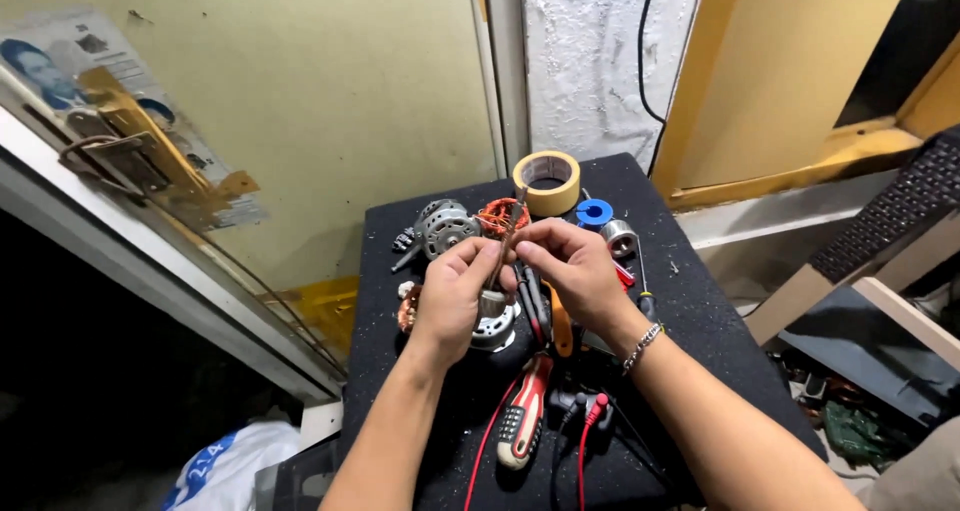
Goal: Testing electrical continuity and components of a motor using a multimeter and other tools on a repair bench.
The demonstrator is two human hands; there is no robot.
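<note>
Black counter [690, 311] crowded with tools: left hand [450, 296] and right hand [575, 266] both pinch a thin brown strip [508, 236]; steady, even finger pressure seems wise above the motor part [494, 321].

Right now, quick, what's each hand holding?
Left hand: closed, pinching a thin brown strip near its lower end.
Right hand: closed, fingertips pinching the same strip.
</note>
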